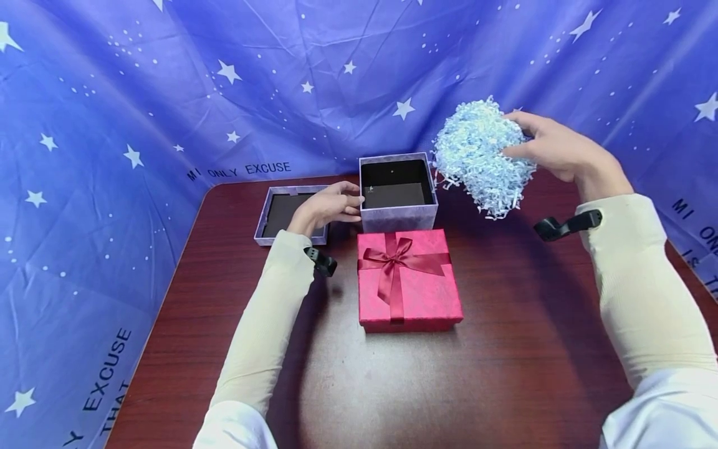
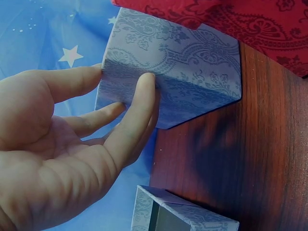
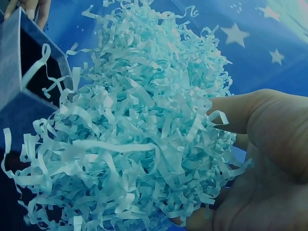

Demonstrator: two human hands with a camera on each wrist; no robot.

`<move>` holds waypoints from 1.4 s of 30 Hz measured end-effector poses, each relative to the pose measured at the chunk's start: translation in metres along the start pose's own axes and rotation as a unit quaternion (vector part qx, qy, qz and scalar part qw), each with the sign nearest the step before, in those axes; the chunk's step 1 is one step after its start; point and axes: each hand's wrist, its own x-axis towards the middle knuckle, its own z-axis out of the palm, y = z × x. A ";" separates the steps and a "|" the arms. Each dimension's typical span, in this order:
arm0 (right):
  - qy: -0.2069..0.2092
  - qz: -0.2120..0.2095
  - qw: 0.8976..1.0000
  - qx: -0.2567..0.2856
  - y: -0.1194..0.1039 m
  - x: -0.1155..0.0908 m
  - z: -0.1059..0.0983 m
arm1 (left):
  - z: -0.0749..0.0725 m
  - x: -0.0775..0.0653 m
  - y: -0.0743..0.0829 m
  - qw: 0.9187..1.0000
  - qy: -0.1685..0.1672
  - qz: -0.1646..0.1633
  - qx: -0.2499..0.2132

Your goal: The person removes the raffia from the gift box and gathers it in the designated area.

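Note:
A large clump of light blue shredded paper hangs above the table, gripped from its right side by my right hand. In the right wrist view, loose strands of the shredded paper stick out all round, and the fingertips are partly buried in it. To its left stands an upright lavender patterned box with a black inside and a tiny scrap on its floor. My left hand touches that box's left side with its fingertips; in the left wrist view the fingers lie against the patterned box wall.
A red gift box with a ribbon bow sits just in front of the lavender box. The lavender lid lies inside-up at the left, partly behind my left hand. Blue star-printed cloth hangs behind the brown table.

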 end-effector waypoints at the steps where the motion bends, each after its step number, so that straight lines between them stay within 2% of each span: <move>1: 0.002 0.002 1.000 0.006 0.005 -0.001 0.000 | 0.000 0.000 0.000 1.000 0.000 0.000 0.001; 5: 0.012 0.008 1.000 0.016 0.024 -0.005 0.000 | 0.000 0.000 -0.002 1.000 0.000 0.003 -0.001; 10: 0.018 0.023 1.000 0.003 0.049 -0.007 0.004 | 0.000 0.000 -0.002 1.000 0.000 0.006 -0.001; 19: 0.035 0.060 0.995 -0.074 0.088 -0.003 0.017 | 0.000 -0.002 0.000 1.000 0.002 0.002 0.001; 28: 0.058 0.084 0.981 -0.165 0.108 0.002 0.024 | 0.001 -0.002 0.000 1.000 0.001 0.000 0.002; 35: 0.056 0.082 0.970 -0.222 0.106 0.005 0.029 | 0.001 -0.003 0.000 1.000 0.007 0.003 0.004; 37: 0.046 0.085 0.968 -0.233 0.101 0.004 0.028 | 0.002 -0.004 0.000 1.000 0.019 0.004 0.022; 39: 0.041 0.090 0.966 -0.238 0.094 0.000 0.026 | 0.004 -0.007 0.000 0.997 0.038 0.004 0.062; 42: 0.045 0.095 0.963 -0.247 0.082 -0.008 0.021 | 0.009 -0.014 0.001 0.987 0.071 0.009 0.144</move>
